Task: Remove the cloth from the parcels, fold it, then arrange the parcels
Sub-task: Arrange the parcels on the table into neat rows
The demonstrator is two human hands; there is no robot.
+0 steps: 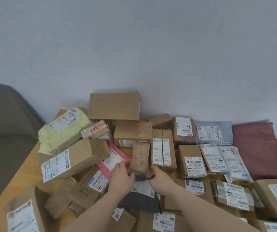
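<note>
The maroon cloth (258, 148) lies folded at the table's right end, against the wall. Brown boxes and mailers are heaped over the table (25, 169). In the middle a dark grey mailer bag (141, 195) lies on other parcels, its top edge crumpled. My left hand (121, 178) holds the bag's upper left corner under the thumb, its fingers reaching over a pink mailer (113, 158). My right hand (159, 179) pinches the bag's upper right corner. A small taped box (139, 158) stands just beyond both hands.
A yellow mailer (62, 129) and a long labelled box (74, 158) sit on the left. A large plain box (114, 106) leans on the wall. Labelled boxes and white bags (235, 161) lie in rows on the right. A grey chair (5, 124) stands left of the table.
</note>
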